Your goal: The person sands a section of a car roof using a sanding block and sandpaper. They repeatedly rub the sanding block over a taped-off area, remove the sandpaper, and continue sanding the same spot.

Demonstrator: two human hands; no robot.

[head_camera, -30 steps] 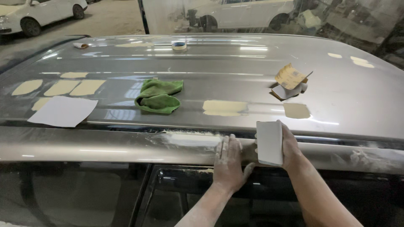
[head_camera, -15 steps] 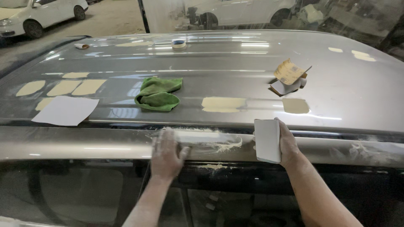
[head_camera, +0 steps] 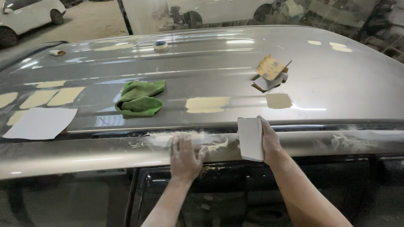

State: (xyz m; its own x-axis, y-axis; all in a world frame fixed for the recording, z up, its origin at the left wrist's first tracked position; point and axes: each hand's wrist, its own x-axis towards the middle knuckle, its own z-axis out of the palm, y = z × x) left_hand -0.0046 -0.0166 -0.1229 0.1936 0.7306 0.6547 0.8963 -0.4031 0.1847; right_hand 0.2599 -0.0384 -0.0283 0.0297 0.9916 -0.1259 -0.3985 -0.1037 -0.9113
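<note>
I look down over a grey car roof [head_camera: 235, 71]. My left hand [head_camera: 185, 153] lies flat, fingers [head_camera: 182, 141] spread, on a white dusty filler patch [head_camera: 185, 139] along the roof's edge rail. Just beside it, my right hand [head_camera: 269, 143] grips a white sanding block [head_camera: 251, 138], held upright against the rail. Further up the roof sit a crumpled green cloth [head_camera: 140, 98], a white paper sheet [head_camera: 41, 122], tan filler patches [head_camera: 208, 104] and folded sandpaper [head_camera: 270, 71].

A grey car roof [head_camera: 235, 71] carries a green cloth [head_camera: 140, 97] left of centre, white paper [head_camera: 41, 122] near left, and folded sandpaper [head_camera: 270, 71] right.
</note>
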